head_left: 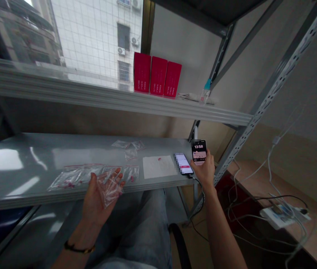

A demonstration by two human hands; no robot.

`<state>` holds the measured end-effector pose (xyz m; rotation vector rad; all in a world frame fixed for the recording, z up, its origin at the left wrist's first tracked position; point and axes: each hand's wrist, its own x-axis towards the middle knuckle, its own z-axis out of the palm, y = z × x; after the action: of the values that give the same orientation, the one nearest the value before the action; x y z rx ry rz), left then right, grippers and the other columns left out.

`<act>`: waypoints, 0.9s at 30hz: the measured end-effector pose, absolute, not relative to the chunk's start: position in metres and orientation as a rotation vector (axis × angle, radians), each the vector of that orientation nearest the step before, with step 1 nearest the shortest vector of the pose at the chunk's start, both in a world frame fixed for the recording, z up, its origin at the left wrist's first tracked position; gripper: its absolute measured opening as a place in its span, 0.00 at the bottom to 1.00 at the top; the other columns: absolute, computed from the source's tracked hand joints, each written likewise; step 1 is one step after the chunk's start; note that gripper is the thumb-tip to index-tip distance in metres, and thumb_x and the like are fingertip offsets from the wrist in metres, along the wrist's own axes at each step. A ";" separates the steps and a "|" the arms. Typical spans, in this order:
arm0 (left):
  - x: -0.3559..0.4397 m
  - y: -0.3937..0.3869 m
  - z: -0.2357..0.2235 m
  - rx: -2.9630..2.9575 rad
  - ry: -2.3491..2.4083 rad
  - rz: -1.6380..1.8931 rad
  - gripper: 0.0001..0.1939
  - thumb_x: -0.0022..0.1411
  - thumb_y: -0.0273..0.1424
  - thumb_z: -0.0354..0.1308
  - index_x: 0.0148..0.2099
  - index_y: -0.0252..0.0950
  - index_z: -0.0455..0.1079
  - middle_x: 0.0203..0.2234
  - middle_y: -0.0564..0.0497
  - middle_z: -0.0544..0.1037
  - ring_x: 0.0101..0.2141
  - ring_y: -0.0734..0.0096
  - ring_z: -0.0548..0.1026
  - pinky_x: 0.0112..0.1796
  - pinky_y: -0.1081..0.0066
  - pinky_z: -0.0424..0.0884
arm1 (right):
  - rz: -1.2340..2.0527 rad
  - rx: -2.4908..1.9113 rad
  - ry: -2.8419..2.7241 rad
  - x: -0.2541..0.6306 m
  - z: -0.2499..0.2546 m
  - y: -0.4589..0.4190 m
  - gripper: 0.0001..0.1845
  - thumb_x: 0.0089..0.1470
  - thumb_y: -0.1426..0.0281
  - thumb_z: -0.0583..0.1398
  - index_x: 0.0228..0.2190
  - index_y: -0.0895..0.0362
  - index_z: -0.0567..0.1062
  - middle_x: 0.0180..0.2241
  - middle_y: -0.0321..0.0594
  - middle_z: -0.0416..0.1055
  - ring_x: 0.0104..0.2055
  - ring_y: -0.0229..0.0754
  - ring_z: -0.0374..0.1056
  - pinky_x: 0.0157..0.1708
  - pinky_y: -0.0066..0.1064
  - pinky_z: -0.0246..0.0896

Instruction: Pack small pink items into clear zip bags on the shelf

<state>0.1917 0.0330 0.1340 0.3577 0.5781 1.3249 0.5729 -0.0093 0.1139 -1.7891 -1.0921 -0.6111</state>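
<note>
Zip bags on grey steel shelving by a window

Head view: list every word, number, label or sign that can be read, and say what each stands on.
"13:58" on the lock screen of the smartphone in the right hand.
Small print on the three red boxes: too small to read.
Screen of the second phone, lying flat: blurred, unreadable.
</note>
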 end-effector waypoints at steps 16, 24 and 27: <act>0.183 0.039 0.137 0.393 0.536 1.392 0.23 0.74 0.42 0.43 0.41 0.33 0.75 0.38 0.44 0.81 0.33 0.65 0.80 0.33 0.67 0.81 | -0.181 -2.277 -1.239 0.657 0.076 0.025 0.28 0.46 0.59 0.66 0.47 0.61 0.76 0.43 0.53 0.78 0.45 0.54 0.75 0.42 0.36 0.67; 0.183 0.037 0.139 0.402 0.503 1.408 0.18 0.70 0.45 0.51 0.38 0.37 0.74 0.38 0.46 0.80 0.34 0.66 0.80 0.31 0.69 0.79 | -0.085 -2.328 -1.393 0.670 0.081 0.033 0.24 0.46 0.56 0.67 0.41 0.60 0.81 0.38 0.50 0.80 0.43 0.53 0.77 0.39 0.32 0.68; 0.183 0.037 0.138 0.422 0.478 1.402 0.16 0.68 0.46 0.54 0.38 0.39 0.73 0.38 0.47 0.81 0.34 0.66 0.80 0.31 0.70 0.78 | -0.046 -2.332 -1.440 0.668 0.086 0.034 0.20 0.47 0.57 0.67 0.37 0.59 0.82 0.35 0.48 0.81 0.40 0.51 0.77 0.36 0.31 0.68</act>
<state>0.1826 0.0365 0.1383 0.4216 0.4783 1.4015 0.6676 0.0335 0.0861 -2.3318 -1.4399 -0.0457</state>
